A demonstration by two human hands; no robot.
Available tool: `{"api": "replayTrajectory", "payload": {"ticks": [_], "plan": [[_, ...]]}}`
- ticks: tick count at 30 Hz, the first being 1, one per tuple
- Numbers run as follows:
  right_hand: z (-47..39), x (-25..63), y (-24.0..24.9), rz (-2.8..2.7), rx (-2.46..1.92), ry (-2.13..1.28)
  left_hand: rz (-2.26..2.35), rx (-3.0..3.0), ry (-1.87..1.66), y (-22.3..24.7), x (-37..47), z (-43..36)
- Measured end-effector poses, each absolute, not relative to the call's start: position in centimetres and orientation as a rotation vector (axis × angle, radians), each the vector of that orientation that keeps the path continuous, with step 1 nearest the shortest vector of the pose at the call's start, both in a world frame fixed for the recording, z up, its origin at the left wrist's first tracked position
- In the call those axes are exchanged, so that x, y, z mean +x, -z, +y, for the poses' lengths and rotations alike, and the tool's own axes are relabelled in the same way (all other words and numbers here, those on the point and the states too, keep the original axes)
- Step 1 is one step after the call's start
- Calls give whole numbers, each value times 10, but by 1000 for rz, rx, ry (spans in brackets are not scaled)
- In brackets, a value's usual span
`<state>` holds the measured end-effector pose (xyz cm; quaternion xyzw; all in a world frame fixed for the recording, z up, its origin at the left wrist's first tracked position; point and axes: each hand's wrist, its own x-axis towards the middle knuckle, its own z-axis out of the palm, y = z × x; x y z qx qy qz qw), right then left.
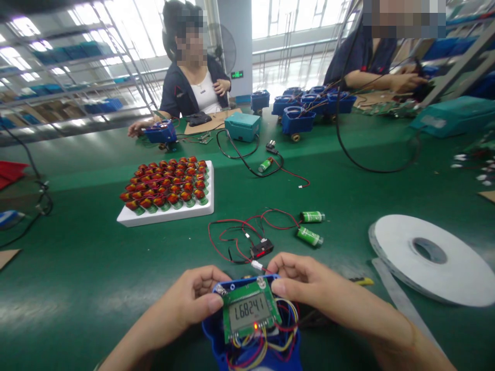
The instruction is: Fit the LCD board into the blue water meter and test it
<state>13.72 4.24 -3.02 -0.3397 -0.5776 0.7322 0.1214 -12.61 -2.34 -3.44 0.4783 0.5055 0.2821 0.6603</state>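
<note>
- Head view: a green circuit board with a lit display is pinched at its upper corners by the left hand and the right hand, both closed on it, over a blue housing at the near edge of the worktop.
- The board is judged light, stiff and fragile; it is best held by its edges, clear of the display and the thin coloured wires.
- The housing is filled with looped wiring.
- Further back, a white tray is packed with red-topped parts; two green batteries lie beside red leads.
</note>
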Motion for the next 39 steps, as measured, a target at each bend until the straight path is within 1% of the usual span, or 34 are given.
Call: {"api": "replayTrajectory", "payload": {"ticks": [39], "plan": [[43, 137, 28, -1703, -1002, -2138, 1158, 1114, -619, 31, -126, -23]]}}
